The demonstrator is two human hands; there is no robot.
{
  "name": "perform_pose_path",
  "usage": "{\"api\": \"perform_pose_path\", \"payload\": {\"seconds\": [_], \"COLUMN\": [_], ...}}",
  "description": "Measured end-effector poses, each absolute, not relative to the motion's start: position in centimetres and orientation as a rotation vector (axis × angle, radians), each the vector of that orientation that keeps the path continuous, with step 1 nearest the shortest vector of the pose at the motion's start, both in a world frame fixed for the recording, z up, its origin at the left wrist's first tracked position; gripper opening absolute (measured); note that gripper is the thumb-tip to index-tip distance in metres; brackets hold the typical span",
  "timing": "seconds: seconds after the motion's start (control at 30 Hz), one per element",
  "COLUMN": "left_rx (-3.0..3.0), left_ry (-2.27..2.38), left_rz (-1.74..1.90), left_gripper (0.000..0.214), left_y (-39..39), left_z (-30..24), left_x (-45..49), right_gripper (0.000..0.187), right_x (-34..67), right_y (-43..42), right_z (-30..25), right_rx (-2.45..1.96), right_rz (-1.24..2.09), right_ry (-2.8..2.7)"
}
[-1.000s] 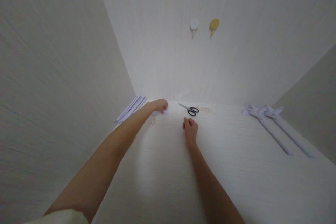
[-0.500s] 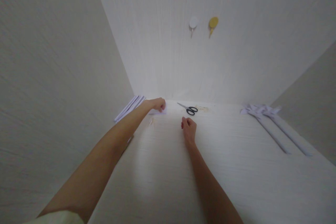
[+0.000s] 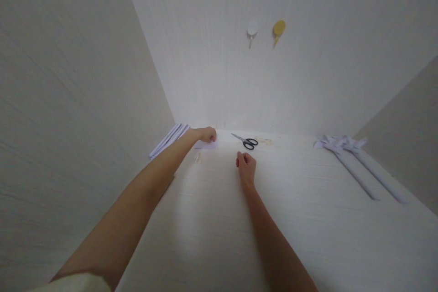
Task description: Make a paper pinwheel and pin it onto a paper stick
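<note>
My left hand (image 3: pixel 208 135) reaches to the back of the white surface, its fingers curled closed over a small piece of white paper (image 3: pixel 207 145). The hand covers part of the paper, and I cannot see whether the fingers pinch it. Nearer to me and further right, my right hand (image 3: pixel 246 164) rests as a loose fist with the thumb against the bent fingers; anything inside is hidden. Just beyond that fist lie scissors (image 3: pixel 248 142) with black handles, the blades pointing left.
Folded white paper strips (image 3: pixel 168 141) lie by the left wall. At right are two rolled white paper sticks (image 3: pixel 356 171) with bunched, leaf-like paper at their far ends. A white hook (image 3: pixel 252 29) and a yellow hook (image 3: pixel 278 28) hang on the back wall. Small beige scraps (image 3: pixel 264 141) lie beside the scissors.
A left finger that pointed down onto the paper is now drawn in. The right hand and the scissors stay in place.
</note>
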State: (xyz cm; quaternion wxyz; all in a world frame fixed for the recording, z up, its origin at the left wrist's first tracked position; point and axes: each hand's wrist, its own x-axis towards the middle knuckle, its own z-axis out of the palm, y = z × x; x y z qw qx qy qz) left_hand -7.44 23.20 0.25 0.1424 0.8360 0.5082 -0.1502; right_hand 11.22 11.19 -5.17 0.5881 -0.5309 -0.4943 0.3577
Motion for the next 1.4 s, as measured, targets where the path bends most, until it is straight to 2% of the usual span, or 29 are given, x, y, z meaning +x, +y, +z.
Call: {"api": "perform_pose_path", "payload": {"seconds": [0.13,0.3,0.67,0.93,1.4], "left_rx": [2.47,2.558,2.589,2.603,2.611], "left_ry": [1.515,1.569,1.579,1.572,1.445], "left_rz": [-0.437,-0.367,-0.464,-0.578,-0.599], "left_gripper": [0.034,0.053,0.044,0.052,0.036], "left_y": [22.5,21.5,21.2,21.1,21.2], "left_z": [0.5,0.7,1.5,1.6,2.1], "left_x": [-7.0,-6.3,-5.9,-4.9,-4.8], "right_gripper": [0.032,0.032,0.031,0.03,0.031], "right_x": [11.2,11.1,11.2,11.0,11.1], "right_y": [11.2,11.1,11.3,11.4,11.5], "right_z": [-5.2,-5.1,-5.2,-5.2,-5.5], "right_rx": [-1.236,-1.238,-1.234,-1.234,-1.218], "right_rz": [0.838,0.844,0.858,0.869,0.858], "right_ry": [-1.152,-1.148,-1.133,-1.125,-1.125]}}
